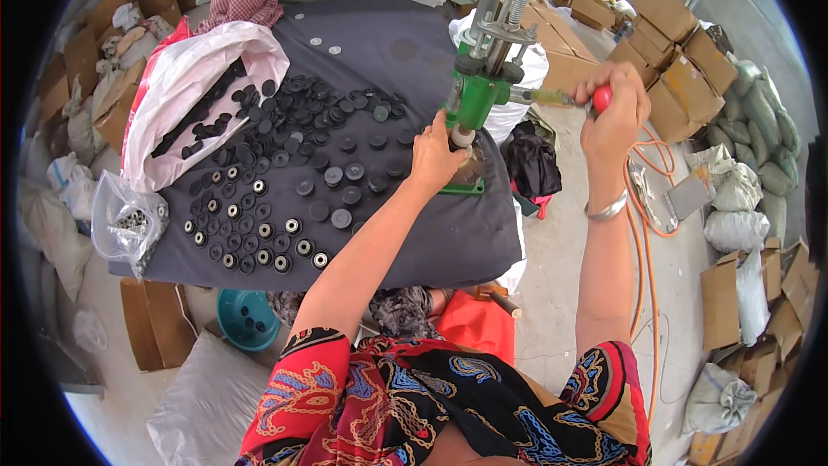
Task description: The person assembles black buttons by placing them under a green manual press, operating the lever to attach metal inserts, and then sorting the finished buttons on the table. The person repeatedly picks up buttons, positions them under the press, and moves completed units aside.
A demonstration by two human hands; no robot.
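Dark cloth covers a broad surface (466, 246), where a green hand press (477, 99) stands at the right end. A white bag (142, 151) lies open at the left, black pieces at its mouth; a clear plastic bag (110, 220) of small metal parts sits near the corner. The worker's right hand (619, 112) wraps its grip round the red knob (602, 100) of the press lever; the left hand (434, 155) touches the press's lower end, though from here I cannot tell whether that grip pinches a piece. Work looks only partway along: plain black discs (334, 177) lie heaped and scattered mid-surface, suggesting plenty left. Far fewer metal-centred discs (282, 263) lie at the near left; whether they are finished, I cannot tell.
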